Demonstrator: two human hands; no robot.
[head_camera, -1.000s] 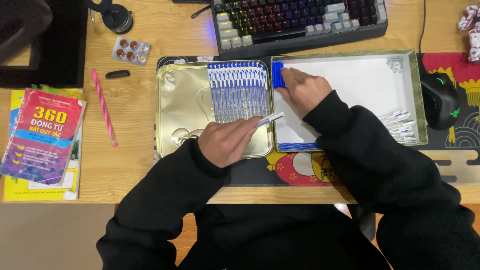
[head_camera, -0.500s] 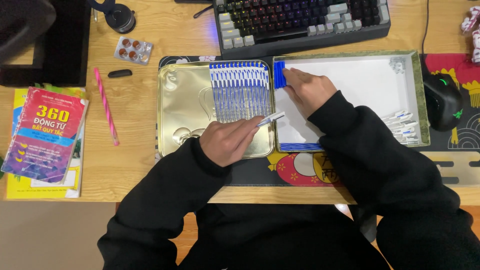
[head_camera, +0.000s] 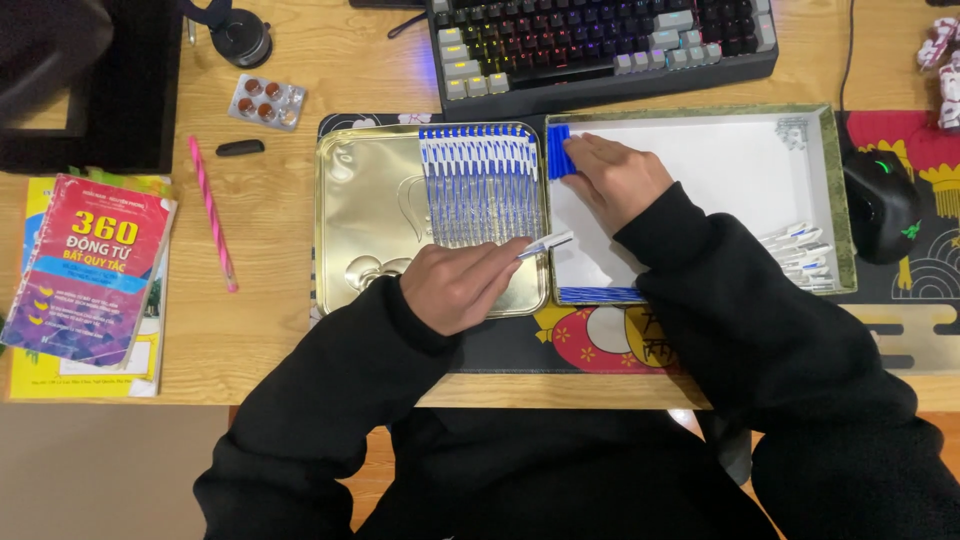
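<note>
The step in hand seemed to be the laying of pens into a row. The left hand (head_camera: 460, 288) pinched one white pen with a blue clip (head_camera: 545, 245) between thumb and fingers, its tip lying over the edge where the gold tin tray (head_camera: 365, 190) met the white-lined box lid (head_camera: 830, 180). The right hand (head_camera: 612, 180) rested flat inside the lid, its fingers pressed on a stack of blue caps (head_camera: 556, 150); whether the fingers closed around anything I could not tell.

In the tray a neat row of pens (head_camera: 478, 185) already lay side by side, glossy plastic on embossed, mirror-like metal. A few loose pens (head_camera: 800, 255) waited in the lid's right corner. By my judgement, the next move called for setting the held pen parallel to the row, without disturbing the neighbours, because smooth round barrels roll easily on the slick tin.

On the wooden bench (head_camera: 300, 350) lay a pink pencil (head_camera: 212, 212).
</note>
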